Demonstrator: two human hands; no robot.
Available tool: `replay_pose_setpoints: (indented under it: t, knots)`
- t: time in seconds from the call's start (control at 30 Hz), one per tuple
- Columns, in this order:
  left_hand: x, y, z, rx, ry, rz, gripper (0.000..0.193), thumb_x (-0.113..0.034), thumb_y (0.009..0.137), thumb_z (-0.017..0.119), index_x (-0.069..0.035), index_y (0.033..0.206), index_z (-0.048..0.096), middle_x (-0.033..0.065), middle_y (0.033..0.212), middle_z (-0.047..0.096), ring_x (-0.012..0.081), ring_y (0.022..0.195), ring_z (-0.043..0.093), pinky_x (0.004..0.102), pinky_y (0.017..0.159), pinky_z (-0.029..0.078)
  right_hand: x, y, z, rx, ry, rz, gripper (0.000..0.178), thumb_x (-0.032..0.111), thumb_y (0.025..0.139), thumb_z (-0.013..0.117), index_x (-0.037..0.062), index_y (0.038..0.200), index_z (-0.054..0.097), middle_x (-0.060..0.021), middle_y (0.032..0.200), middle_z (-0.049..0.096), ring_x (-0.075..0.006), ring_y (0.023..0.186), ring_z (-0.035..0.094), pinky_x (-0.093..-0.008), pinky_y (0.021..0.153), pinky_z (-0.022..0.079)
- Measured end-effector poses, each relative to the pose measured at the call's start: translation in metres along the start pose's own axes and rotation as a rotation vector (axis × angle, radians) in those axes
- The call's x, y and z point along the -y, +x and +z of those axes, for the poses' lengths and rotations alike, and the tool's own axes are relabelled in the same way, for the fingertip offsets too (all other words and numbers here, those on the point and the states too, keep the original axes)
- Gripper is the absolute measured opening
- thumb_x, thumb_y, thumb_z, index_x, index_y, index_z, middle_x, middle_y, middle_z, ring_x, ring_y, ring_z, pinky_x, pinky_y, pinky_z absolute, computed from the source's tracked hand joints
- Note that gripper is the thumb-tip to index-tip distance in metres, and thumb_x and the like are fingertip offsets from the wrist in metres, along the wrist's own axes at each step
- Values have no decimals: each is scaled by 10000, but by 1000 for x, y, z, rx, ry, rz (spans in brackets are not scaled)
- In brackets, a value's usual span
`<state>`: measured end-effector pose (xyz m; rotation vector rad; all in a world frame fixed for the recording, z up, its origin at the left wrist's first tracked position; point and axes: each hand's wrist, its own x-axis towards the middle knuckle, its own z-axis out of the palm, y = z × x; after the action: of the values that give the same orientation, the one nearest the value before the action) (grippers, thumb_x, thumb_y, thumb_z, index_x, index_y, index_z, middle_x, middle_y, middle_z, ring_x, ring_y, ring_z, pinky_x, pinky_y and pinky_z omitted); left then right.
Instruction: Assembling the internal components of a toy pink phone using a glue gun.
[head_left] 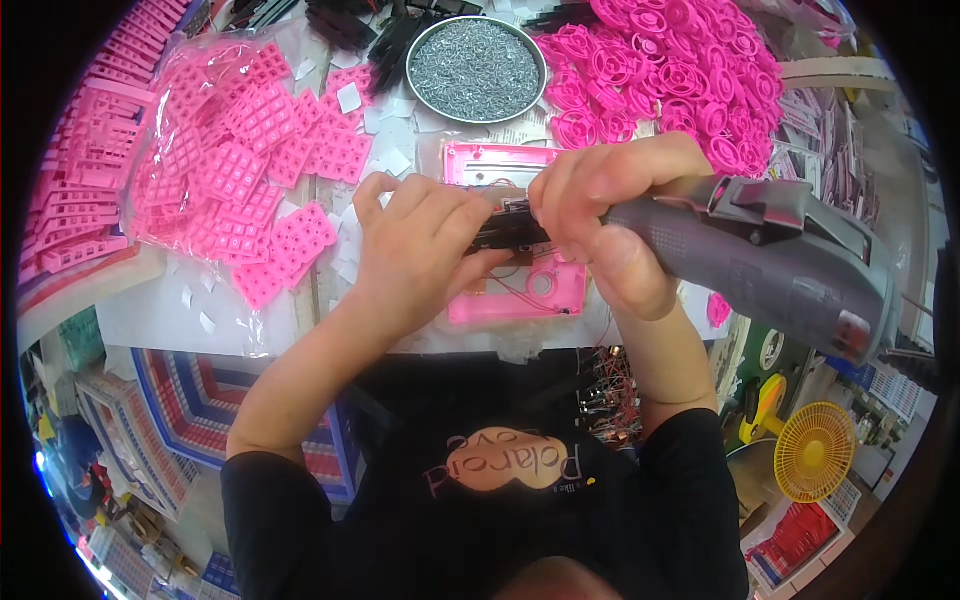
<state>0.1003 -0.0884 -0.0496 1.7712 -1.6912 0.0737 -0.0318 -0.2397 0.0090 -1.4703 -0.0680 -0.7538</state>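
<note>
My right hand (625,215) wraps round the front end of a grey electric screwdriver (765,260), whose body slants out to the right. Its tip is hidden behind my fingers. With bent fingers my left hand (400,250) grips a small black plastic part (505,232) right beside the driver's front end. Both hands are over an open pink plastic casing (572,290) at the table's near edge. Thin wires and a round ring show inside the casing, while its middle is covered by my hands and the black part.
A round metal bowl (411,72) of small screws stands beyond the casing. Pink keypad pieces (240,175) in clear plastic heap up at left, pink ring-shaped parts (680,70) at far right. Black parts (345,25) lie at the back. A yellow fan (815,452) stands low at right.
</note>
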Motion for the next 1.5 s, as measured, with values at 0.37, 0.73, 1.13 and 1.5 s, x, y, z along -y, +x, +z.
replay_pose_setpoints:
  t: [0.37,0.73,1.13,1.5]
  knots:
    - [4,-1,3,-25,-6,52,542,-274,645,858,-115,1122,655,-13,969,630,185,898,574,458,912,313,1,4,-3,194,-229,-60,257,133,913,696,53,1020,476,-64,687,549,-168,577,520,-353,582,482]
    - [5,-1,6,-22,-27,46,485,-292,679,838,-141,1106,664,-25,968,632,195,944,585,496,972,300,-9,15,-11,149,-66,-19,586,315,757,869,5,1157,575,-76,864,620,-203,786,613,-356,728,533]
    - [17,-12,16,-103,-381,-289,700,-312,777,834,-66,1344,506,20,1017,679,263,1087,559,505,1047,267,-8,-16,-50,270,-781,310,322,166,879,717,25,1164,670,-139,937,682,-291,814,658,-365,715,517]
    - [-5,-1,13,90,17,-175,603,-312,792,784,-51,1314,633,56,1107,601,272,1088,523,493,973,309,-5,13,-45,237,-1288,473,272,245,849,739,26,981,647,-151,867,668,-350,831,633,-442,752,515]
